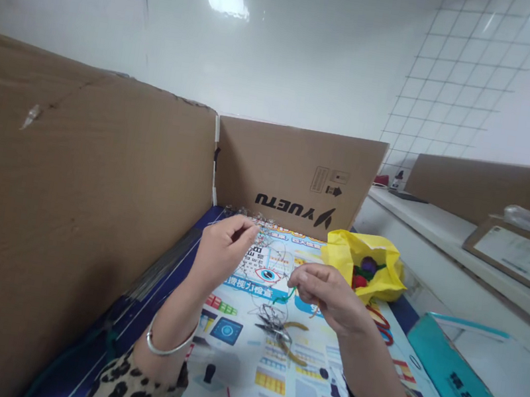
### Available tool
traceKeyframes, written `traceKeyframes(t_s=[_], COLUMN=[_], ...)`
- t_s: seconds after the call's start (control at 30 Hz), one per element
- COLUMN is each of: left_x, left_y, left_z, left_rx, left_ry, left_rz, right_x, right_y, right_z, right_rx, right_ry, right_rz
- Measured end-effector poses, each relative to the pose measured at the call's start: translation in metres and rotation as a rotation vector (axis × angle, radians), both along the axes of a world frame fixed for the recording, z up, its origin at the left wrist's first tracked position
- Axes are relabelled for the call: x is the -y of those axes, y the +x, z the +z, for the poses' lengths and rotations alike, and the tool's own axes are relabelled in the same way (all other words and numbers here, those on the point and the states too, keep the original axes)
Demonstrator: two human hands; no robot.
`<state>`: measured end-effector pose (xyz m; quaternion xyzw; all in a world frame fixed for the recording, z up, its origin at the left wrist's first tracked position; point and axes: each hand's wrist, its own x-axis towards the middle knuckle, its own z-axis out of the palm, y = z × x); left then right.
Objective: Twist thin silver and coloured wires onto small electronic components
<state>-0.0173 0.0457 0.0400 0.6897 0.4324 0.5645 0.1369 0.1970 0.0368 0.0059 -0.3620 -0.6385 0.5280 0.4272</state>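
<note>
My left hand is raised above a printed poster mat, its fingertips pinched on a thin wire that I can barely make out. My right hand is closed in a pinch at the other end of the wire, near a small green bit. On the mat below the hands lie small pliers with yellowish handles among tangled wire loops. A silver bangle circles my left wrist and a dark band my right wrist.
Cardboard walls stand at left and at the back. A yellow bag with coloured beads sits right of the mat. A bundle of straight wires lies along the left wall. A teal box and a white ledge are at right.
</note>
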Motion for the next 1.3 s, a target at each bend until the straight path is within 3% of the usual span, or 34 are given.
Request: traceKeyframes(t_s=[0.13,0.37,0.5,0.9,1.3], left_x=[0.0002,-0.0002,-0.0006,-0.0045,-0.0035], left_y=[-0.0003,-0.0007,-0.0010,-0.0027,0.0018], left_z=[-0.0004,-0.0009,-0.0016,-0.0043,-0.0067], left_rx=[0.012,0.051,0.061,0.083,0.062], left_ry=[-0.014,-0.019,-0.010,0.026,0.031], left_rz=[0.009,-0.004,0.018,0.086,0.043], right_x=[0.0011,0.0038,0.0013,-0.0016,0.0026], right_y=[0.0028,0.0016,-0.0007,0.0010,-0.0045], right_z=[0.0023,0.0024,-0.0021,-0.0043,-0.0007], right_rx=[0.081,0.265,0.330,0.240,0.178], right_ry=[0.016,0.049,0.097,0.107,0.119], right_rz=[-0.031,0.082,0.079,-0.151,-0.070])
